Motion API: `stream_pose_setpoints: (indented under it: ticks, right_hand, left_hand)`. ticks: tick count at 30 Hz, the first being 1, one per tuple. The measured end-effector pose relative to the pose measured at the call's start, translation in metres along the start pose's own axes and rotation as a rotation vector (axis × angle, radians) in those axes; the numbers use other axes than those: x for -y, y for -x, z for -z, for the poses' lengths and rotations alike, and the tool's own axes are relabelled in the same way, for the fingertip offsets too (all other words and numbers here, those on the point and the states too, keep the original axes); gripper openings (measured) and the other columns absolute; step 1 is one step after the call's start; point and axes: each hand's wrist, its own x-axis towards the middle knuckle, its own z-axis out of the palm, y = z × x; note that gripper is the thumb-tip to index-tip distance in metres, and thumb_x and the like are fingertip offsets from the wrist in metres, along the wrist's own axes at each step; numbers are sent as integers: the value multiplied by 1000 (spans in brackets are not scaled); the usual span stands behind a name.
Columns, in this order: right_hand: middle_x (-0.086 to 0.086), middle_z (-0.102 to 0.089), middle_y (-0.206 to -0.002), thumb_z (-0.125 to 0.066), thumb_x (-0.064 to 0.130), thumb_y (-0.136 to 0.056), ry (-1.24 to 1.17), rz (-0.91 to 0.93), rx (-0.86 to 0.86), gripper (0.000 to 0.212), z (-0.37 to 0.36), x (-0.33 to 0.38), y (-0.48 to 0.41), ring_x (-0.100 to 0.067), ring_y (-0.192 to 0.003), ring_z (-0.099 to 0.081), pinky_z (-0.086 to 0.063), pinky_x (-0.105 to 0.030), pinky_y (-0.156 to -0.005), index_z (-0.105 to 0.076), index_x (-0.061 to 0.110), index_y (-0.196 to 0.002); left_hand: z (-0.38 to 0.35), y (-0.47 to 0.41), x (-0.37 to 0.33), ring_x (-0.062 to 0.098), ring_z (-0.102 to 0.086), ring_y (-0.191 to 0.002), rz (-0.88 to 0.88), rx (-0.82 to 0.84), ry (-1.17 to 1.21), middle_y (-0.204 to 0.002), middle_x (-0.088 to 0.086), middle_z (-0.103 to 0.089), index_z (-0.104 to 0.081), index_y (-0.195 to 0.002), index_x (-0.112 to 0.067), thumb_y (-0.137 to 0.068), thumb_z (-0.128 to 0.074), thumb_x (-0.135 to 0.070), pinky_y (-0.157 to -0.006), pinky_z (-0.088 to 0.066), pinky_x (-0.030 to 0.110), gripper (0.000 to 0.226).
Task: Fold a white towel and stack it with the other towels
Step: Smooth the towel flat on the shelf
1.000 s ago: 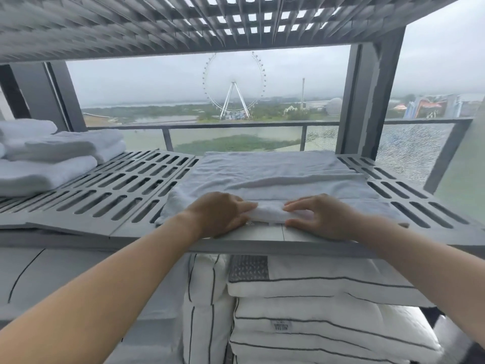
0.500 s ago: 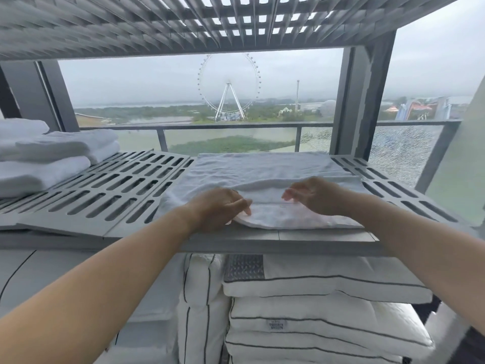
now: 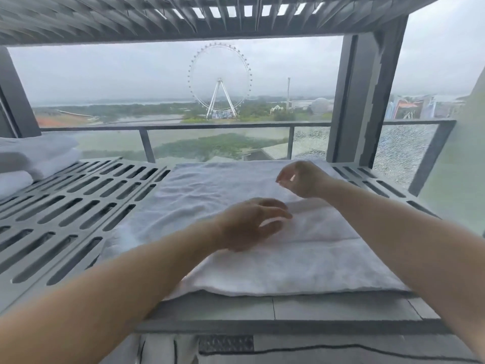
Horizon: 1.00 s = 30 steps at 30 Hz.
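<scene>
A white towel [image 3: 262, 261] lies spread on the grey slotted shelf [image 3: 68, 211], its near part folded over itself into a thicker layer. My left hand [image 3: 252, 223] hovers just over the fold line with fingers loosely curled, holding nothing. Farther back, my right hand [image 3: 301, 179] is lifted above the towel's far half, fingers relaxed and bent, also holding nothing. The stack of other folded white towels [image 3: 29, 158] sits at the shelf's far left.
A second slatted shelf [image 3: 157, 17] hangs low overhead. A dark post [image 3: 367, 101] stands at the back right, with a railing [image 3: 210, 126] and glass behind. White piped pillows [image 3: 301, 350] are packed below the shelf.
The towel's near edge has been folded away from me onto its middle. Both hands let go of that edge and lifted, the right one moving farther back. The view has come closer.
</scene>
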Motion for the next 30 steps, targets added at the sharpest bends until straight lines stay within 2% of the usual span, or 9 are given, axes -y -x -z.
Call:
stream_pose_setpoints:
  ticks: [2,4,7,11,16,20,23,27,30]
  right_hand:
    - [-2,-67,-93,-61,27,-86,46,-10,47,14,-5,-10,-19,-14,-80,-55,-42,-24,-75,-69,21,-95]
    - [0,-61,-89,-61,32,-86,87,-26,118,18,-13,-18,-35,-14,-80,-53,-38,-23,-74,-66,21,-100]
    - [3,-56,-88,-59,38,-86,109,-31,186,20,-26,-26,-54,-15,-82,-49,-34,-23,-74,-61,25,-102]
    - [1,-56,-90,-58,35,-88,90,23,184,14,-35,-34,-69,-17,-83,-50,-37,-25,-74,-59,22,-92]
    - [-1,-56,-91,-54,34,-90,171,71,232,15,-38,-37,-82,-18,-83,-48,-34,-26,-74,-55,20,-87]
    - [-6,-61,-99,-54,34,-90,146,67,160,21,-42,-41,-82,-21,-87,-50,-37,-28,-76,-60,15,-96]
    - [-5,-63,-98,-54,32,-90,98,67,109,19,-42,-45,-80,-20,-88,-52,-36,-27,-75,-61,15,-93]
    - [2,-58,-87,-59,34,-87,-38,-5,84,14,-33,-58,-80,-17,-80,-51,-34,-25,-62,-54,21,-88]
    - [4,-53,-88,-61,44,-83,36,-80,120,28,-26,-76,-77,-16,-81,-50,-34,-26,-67,-50,22,-97]
  left_hand:
    - [-8,-3,4,5,-30,-135,-39,61,53,-146,-7,-39,-46,-136,-26,-99,-37,-32,-112,-16,18,38]
    - [-10,-6,9,1,-16,-139,-53,116,10,-152,-8,-27,-34,-142,-29,-100,-32,-35,-111,-4,11,43]
    - [-10,-8,12,-1,-4,-141,-58,161,-70,-155,-10,-14,-20,-146,-31,-99,-29,-41,-111,4,11,49]
    - [-11,-7,8,-4,3,-140,-31,204,-73,-155,-16,-5,-12,-147,-35,-98,-26,-45,-109,7,10,52]
    - [-9,-6,5,-5,4,-140,-3,220,-67,-155,-17,-5,-10,-147,-36,-98,-27,-45,-109,7,10,52]
    - [-8,-4,2,-7,6,-139,4,236,-71,-155,-19,-3,-9,-147,-36,-98,-26,-45,-109,8,10,53]
    - [-7,-4,1,-8,8,-138,12,248,-70,-155,-20,-1,-7,-147,-37,-97,-27,-47,-108,11,8,54]
    - [-7,-4,1,-10,11,-137,5,251,-61,-155,-19,1,-7,-147,-38,-97,-26,-48,-106,13,7,55]
    - [-5,-10,7,-10,16,-136,36,283,-39,-155,-17,5,-5,-147,-38,-97,-22,-50,-108,15,12,54]
